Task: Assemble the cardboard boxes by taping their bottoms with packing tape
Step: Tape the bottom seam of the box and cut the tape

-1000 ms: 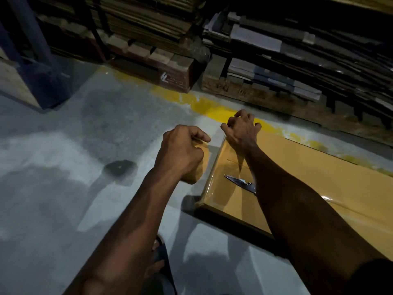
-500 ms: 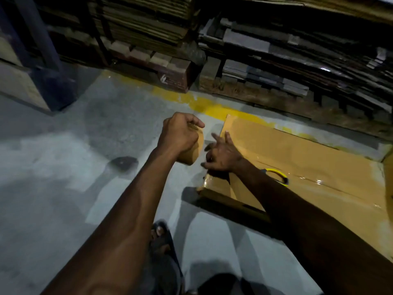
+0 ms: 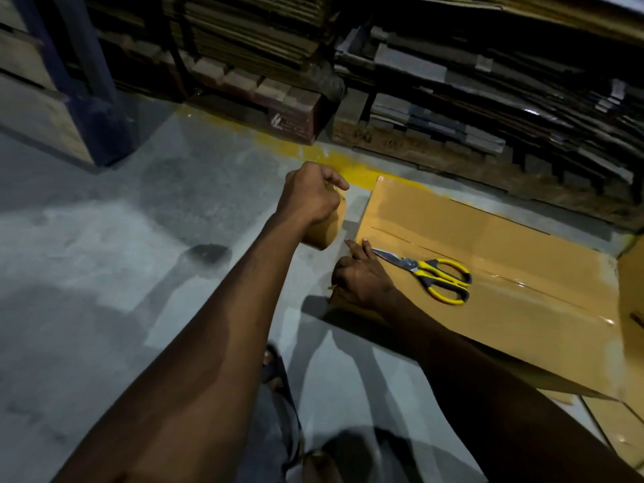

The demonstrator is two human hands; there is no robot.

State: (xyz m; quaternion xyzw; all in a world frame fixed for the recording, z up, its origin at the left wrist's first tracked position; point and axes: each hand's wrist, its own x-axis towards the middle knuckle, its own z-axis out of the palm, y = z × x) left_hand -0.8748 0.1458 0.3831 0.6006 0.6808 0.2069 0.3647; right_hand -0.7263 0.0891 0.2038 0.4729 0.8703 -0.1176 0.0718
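— Since half a second ago the right hand [image 3: 362, 278] has slid back along the left end of the cardboard box [image 3: 505, 238] toward its near corner, and the forearm no longer covers the scissors [image 3: 437, 273].

— What is that hand doing now?

— It lies flat on the box's left edge. The fingers [image 3: 359, 249] that show are straight and pressed to the cardboard, gripping nothing. Whether the lower ones wrap over the edge I cannot tell.

— And the left hand [image 3: 310, 200]?

— It is raised just off the box's left end, over the floor [image 3: 104, 256]. Its fingers are curled tight round the tape roll [image 3: 322, 233], with the thumb on top. The brown roll hangs below the fist, apart from the box.

— Where does the box sit?

— On the concrete floor, closed flaps facing up, with its far left corner at the yellow painted line [image 3: 306, 153]. A glossy strip of tape [image 3: 543, 294] runs along the seam between the flaps. The yellow-handled scissors lie across that seam, blades pointing at the right hand, the tip just beside its fingers.

— Anything else?

— Pallets stacked with flattened cardboard [image 3: 251, 29] stand along the back, with a blue post [image 3: 87, 81] at the left. A sandalled foot [image 3: 275, 367] shows between the two forearms.
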